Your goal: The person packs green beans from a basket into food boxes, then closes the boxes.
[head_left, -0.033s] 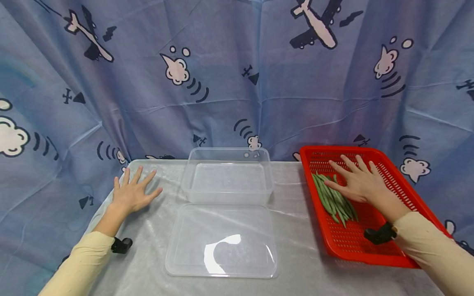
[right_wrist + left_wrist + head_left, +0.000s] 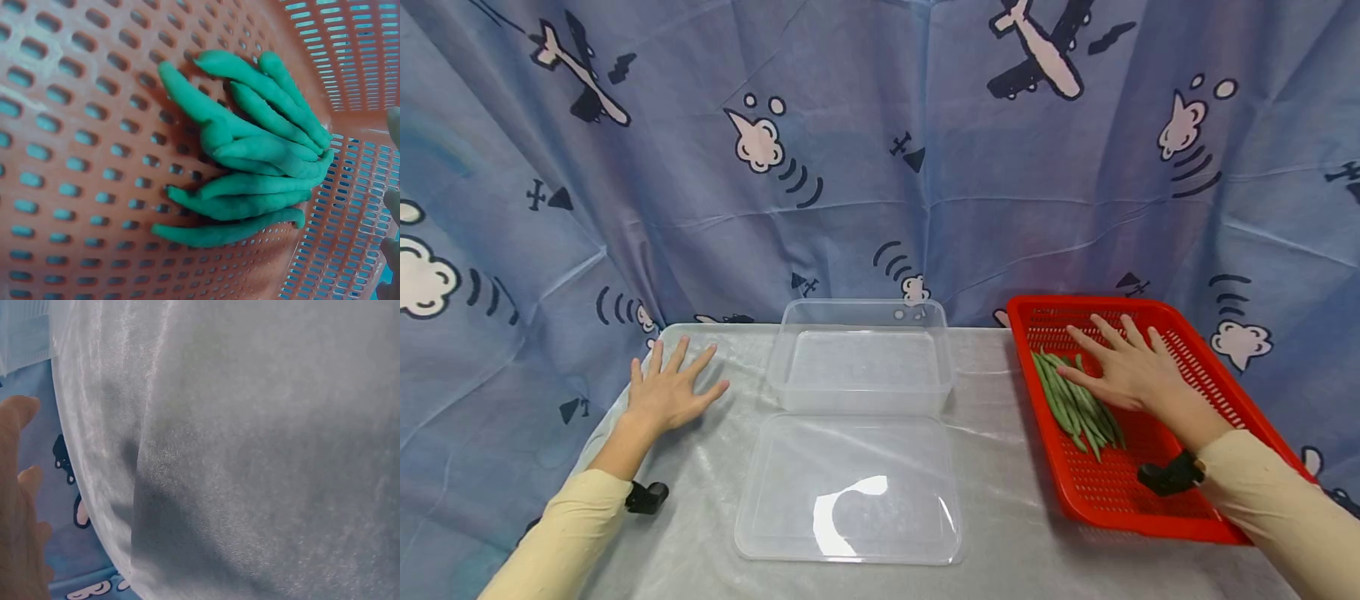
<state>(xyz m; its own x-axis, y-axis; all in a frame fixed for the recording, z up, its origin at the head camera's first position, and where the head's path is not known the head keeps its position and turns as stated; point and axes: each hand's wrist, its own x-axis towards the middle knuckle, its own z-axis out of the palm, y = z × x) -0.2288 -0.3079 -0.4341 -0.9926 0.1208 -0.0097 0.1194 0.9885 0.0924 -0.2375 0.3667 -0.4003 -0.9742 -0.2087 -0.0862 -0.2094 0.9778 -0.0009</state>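
My left hand (image 2: 670,398) is over the left side of the table with its fingers spread and nothing in them. In the left wrist view, its fingers (image 2: 14,419) show at the left edge, above the cloth's border. My right hand (image 2: 1123,367), also spread and holding nothing, is over a red plastic basket (image 2: 1067,492). Beneath and left of that hand lies a bunch of green beans (image 2: 1071,408) on the basket floor. The right wrist view shows the beans (image 2: 250,150) close up, with the right fingertips (image 2: 392,250) at its right edge.
A clear plastic container (image 2: 861,400) stands at the table's back middle. In front of it a translucent flat lid (image 2: 782,492) lies on the whitish table cover (image 2: 1000,467). A blue patterned curtain (image 2: 865,167) hangs behind the table and along its left side.
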